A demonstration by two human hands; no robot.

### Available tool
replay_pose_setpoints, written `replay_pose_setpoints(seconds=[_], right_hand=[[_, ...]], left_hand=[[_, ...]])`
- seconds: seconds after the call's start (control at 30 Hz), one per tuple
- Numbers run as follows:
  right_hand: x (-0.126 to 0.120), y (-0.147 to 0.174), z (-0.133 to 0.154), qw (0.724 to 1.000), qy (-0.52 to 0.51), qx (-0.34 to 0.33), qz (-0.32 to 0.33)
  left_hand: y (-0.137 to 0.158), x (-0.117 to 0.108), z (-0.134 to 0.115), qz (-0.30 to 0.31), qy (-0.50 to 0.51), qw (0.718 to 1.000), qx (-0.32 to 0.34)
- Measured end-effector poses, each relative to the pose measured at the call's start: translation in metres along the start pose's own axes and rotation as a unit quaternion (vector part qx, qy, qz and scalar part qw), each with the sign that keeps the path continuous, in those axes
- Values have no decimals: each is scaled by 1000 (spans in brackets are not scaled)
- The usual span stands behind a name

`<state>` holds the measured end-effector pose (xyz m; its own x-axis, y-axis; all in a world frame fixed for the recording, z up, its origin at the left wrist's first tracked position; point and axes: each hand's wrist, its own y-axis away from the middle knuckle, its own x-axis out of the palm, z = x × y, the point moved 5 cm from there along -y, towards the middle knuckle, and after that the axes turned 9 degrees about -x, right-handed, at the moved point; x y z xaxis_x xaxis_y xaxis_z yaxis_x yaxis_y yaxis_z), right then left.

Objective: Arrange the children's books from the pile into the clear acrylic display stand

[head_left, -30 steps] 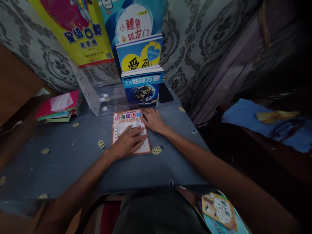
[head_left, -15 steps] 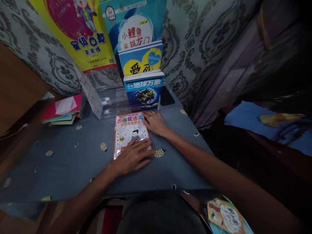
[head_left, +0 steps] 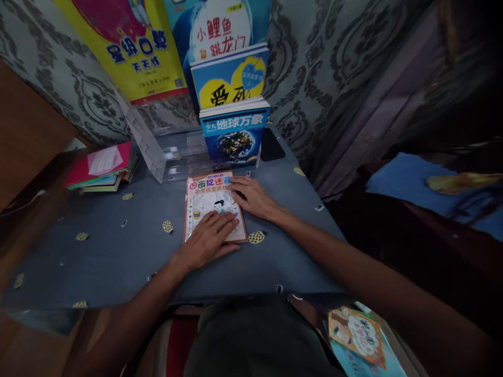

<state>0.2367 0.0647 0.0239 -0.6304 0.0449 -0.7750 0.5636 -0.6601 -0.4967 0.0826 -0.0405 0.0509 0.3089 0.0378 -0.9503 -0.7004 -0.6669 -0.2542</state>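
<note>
A picture book (head_left: 202, 201) with an orange-brown border and colourful title lies flat on the grey cloth-covered table (head_left: 129, 262). My left hand (head_left: 210, 234) rests on its lower part, fingers stretched across the cover and the thumb out near the bottom edge. On the book's upper right corner lies my right hand (head_left: 251, 196), fingers extended over the end of the title. Neither hand has its fingers wrapped round anything. Part of the cover is hidden under both hands.
Behind the book, a clear acrylic stand (head_left: 151, 157) holds several upright books, with a blue earth book (head_left: 233, 136) in front. A dark phone (head_left: 272, 145) lies right of it. Left is a book stack (head_left: 102, 167). More books (head_left: 359, 335) lie low at right, below the table edge.
My left hand has shifted slightly up and left on the cover. My right hand has slid a little inward over the title's end. The view has tilted down slightly.
</note>
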Motion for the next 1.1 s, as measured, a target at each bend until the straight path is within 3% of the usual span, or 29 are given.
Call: replay_pose_setpoints(seconds=[0.13,0.23,0.43,0.77,1.1], right_hand=[[-6,24,12,989,-124,-71,43],[-15,41,16,973,-196,-84,88],[-26,56,26,963,-205,-74,159],[-28,48,54,961,-214,-109,134],[-30,48,52,946,-277,-126,114]], left_hand=[[1,1,2,-7,4,1000,-7],[1,2,4,-3,21,1000,-2],[3,5,10,19,21,1000,5],[2,2,9,6,51,999,8],[1,-5,13,13,84,996,11]])
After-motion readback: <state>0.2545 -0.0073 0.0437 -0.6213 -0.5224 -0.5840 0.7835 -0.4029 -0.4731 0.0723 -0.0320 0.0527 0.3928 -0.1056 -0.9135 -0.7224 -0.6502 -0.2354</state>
